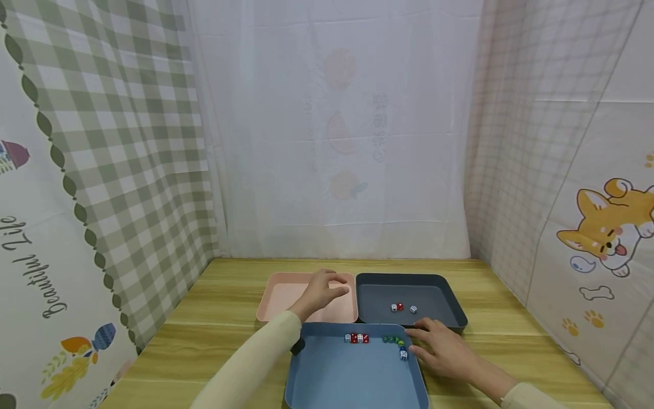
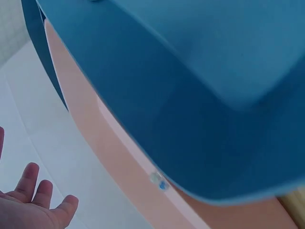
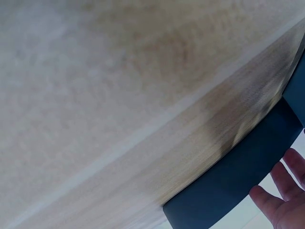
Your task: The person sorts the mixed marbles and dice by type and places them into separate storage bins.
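**Bump-and-scatter risk on both sides**

Table: wood-grain top under everything. Can't tell how easily trays slide on it.

Blue tray: near, middle. Its far edge meets or sits just beside both far trays, so one shove could shift all three.

Dark tray: far right. Its near-left rim is right by your fingers; a knock could roll what's loose inside.

Pink tray: far left, partly hidden under your arm.

Right hand: at the blue tray's far right corner, fingers spread, nothing seen gripped. Contact with the rims: can't tell.

Left hand: above the pink tray, thumb and fingers apart, no die visible between them. Your black wrist band is close by the blue tray's left rim; dip that wrist and it could snag.

Dice: the red-and-white row and green dice line the blue tray's far side. The white die ending the bent line is beside your right thumb; a sideways twitch could break it. Three loose dice lie in the dark tray.
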`<state>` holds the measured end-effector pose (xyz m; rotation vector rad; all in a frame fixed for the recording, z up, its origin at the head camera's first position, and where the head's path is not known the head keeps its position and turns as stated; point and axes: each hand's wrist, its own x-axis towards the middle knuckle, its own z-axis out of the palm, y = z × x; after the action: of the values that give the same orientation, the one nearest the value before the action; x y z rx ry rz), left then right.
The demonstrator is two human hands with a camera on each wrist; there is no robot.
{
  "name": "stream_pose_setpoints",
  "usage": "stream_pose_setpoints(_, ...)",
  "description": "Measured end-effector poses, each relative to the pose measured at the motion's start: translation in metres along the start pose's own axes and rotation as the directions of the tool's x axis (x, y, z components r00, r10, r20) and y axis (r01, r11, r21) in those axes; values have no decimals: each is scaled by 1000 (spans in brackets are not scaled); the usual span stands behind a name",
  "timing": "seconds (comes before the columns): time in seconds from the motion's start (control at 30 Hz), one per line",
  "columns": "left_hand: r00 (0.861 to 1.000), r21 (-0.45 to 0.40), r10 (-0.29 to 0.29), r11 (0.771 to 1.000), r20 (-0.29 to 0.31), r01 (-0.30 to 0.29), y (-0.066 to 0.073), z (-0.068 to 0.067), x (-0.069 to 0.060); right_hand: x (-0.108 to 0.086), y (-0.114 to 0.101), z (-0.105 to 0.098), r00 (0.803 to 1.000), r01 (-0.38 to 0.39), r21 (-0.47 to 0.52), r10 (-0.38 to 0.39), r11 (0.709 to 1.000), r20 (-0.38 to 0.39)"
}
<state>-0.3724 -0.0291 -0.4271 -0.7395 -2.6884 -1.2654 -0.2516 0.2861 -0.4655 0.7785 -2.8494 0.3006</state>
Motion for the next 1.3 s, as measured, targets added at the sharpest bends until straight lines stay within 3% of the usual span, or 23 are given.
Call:
stream_pose_setpoints(0.2, 998, -35, 12, 999, 58, -10, 14, 8, -3, 1, 0, 0, 1000, 4, -3, -4, 1000, 0)
stream_pose_setpoints(0.37, 992, -28, 64, 998, 108, -61, 23, 19, -5, 1, 1, 0, 1000, 5, -11, -5, 1000, -6)
stream_pose_setpoints(0.53, 985, 6, 59, 998, 163, -61, 34, 34, -9, 1, 1, 0, 1000, -6, -15, 6, 1000, 3)
stream_pose_setpoints(0.7, 981, 93, 35, 994, 191, -54, 42, 48, -12, 1, 3, -1, 1000, 9, -36, -8, 999, 4)
stream_pose_setpoints(0.9, 979, 211, 11, 976, 206, -55, 46, 62, -14, 2, 2, -5, 1000, 17, -24, -16, 1000, 23)
stream_pose_setpoints(1.3, 962, 378, 81, 908, 260, -179, 43, 81, -24, 3, 2, -6, 998, 38, 4, -39, 999, 46)
